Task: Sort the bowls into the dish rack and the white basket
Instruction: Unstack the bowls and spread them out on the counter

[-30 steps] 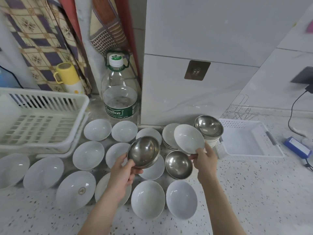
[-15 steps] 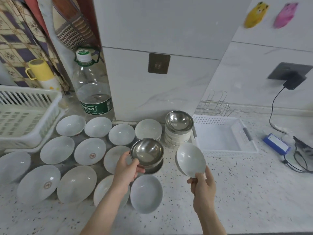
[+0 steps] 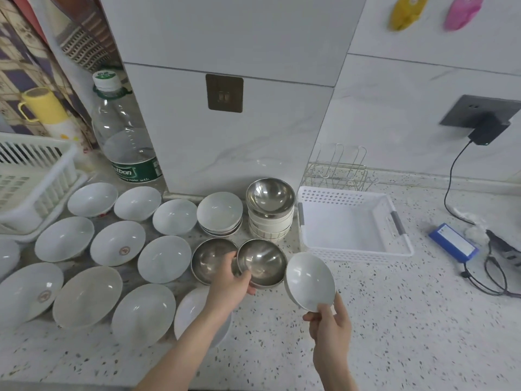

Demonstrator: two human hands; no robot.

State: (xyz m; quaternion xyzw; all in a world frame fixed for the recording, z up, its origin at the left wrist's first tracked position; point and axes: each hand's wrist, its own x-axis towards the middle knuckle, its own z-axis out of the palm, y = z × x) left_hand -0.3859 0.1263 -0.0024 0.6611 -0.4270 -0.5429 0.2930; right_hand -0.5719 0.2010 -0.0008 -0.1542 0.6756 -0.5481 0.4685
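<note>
The left hand [image 3: 229,283] grips a round steel bowl [image 3: 262,262] by its rim; at its 3 o'clock the right hand [image 3: 328,323] pinches a tilted white ceramic bowl [image 3: 308,280]; the white perforated plastic basket [image 3: 352,251] stands at 1 o'clock

- The worktop [image 3: 394,320] is pale speckled stone, running wall to wall.
- A white marbled pillar [image 3: 225,80] juts forward at the back, with a brown square plate [image 3: 224,93] fixed on its face.
- To the right, the wall [image 3: 394,114] has large white veined tiles.
- A dark socket [image 3: 476,111] on that wall holds a black plug [image 3: 489,132]; its cable [image 3: 451,176] drops to the worktop.
- Yellow [image 3: 404,11] and pink [image 3: 462,9] ornaments hang high on the tiles.
- A patterned cloth [image 3: 17,66] hangs at the far left.
- The light is soft and even.
</note>
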